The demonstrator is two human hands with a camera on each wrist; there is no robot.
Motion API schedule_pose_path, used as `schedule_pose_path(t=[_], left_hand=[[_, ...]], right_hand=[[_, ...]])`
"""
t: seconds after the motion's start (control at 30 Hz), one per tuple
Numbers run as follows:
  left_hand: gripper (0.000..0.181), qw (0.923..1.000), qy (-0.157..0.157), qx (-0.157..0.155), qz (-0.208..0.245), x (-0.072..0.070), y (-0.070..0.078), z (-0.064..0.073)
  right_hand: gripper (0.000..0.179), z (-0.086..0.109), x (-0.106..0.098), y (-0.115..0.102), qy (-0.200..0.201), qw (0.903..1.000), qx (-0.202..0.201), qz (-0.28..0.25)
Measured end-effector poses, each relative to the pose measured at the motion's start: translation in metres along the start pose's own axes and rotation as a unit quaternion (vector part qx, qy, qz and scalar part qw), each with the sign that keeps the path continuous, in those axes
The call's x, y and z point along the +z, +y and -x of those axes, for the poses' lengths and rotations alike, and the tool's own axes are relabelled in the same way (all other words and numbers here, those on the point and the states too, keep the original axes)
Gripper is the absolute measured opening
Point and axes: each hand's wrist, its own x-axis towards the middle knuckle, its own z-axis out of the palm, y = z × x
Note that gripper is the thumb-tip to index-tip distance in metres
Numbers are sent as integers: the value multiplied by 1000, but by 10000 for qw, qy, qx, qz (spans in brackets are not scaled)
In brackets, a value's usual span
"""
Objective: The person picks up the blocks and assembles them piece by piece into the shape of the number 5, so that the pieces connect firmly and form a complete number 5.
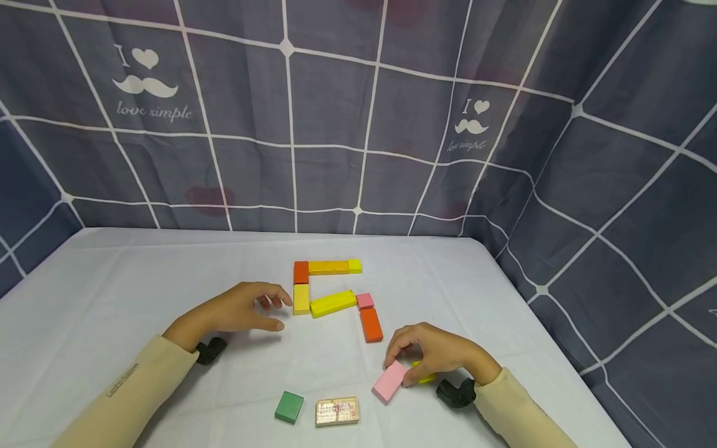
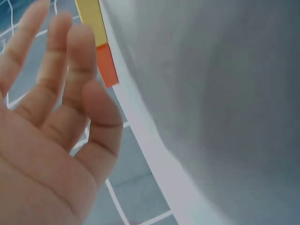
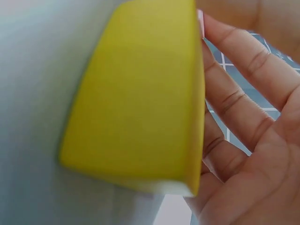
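My right hand (image 1: pixel 439 351) pinches a pink block (image 1: pixel 389 382) between thumb and fingers, low on the right of the white table. A yellow block (image 1: pixel 424 373) lies partly hidden under that hand; in the right wrist view this yellow block (image 3: pixel 136 93) looms close and covers most of the pink one. My left hand (image 1: pixel 241 308) holds nothing, its fingers loosely bent, just left of a pale yellow block (image 1: pixel 301 299). In the left wrist view the palm and fingers (image 2: pixel 79 61) show beside a yellow block (image 2: pixel 92 21) and an orange-red block (image 2: pixel 108 65).
A bent line of blocks continues with an orange-red block (image 1: pixel 300 272), a long orange-yellow one (image 1: pixel 328 267), a small yellow one (image 1: pixel 355 266), a long yellow one (image 1: pixel 333 303), a small pink one (image 1: pixel 365 301) and an orange one (image 1: pixel 371 325). Nearer lie a green block (image 1: pixel 289 407) and a patterned block (image 1: pixel 337 412).
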Motion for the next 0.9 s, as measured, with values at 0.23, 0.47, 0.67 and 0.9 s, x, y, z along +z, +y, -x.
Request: schedule_pose_path(t=[0.23, 0.47, 0.67, 0.9], left_hand=[[43, 9950, -573, 329, 756, 6, 11, 16], [50, 9863, -1158, 453, 1080, 13, 18, 30], [46, 9764, -1634, 507, 1316, 25, 28, 36], [45, 9751, -1659, 713, 1285, 34, 31, 37]], right_hand=[[29, 1, 0, 1, 14, 10000, -37, -70], [29, 2, 2, 2, 112, 9999, -85, -22], [31, 2, 2, 0, 294, 9990, -76, 314], [33, -2, 3, -3, 394, 9970, -105, 651]])
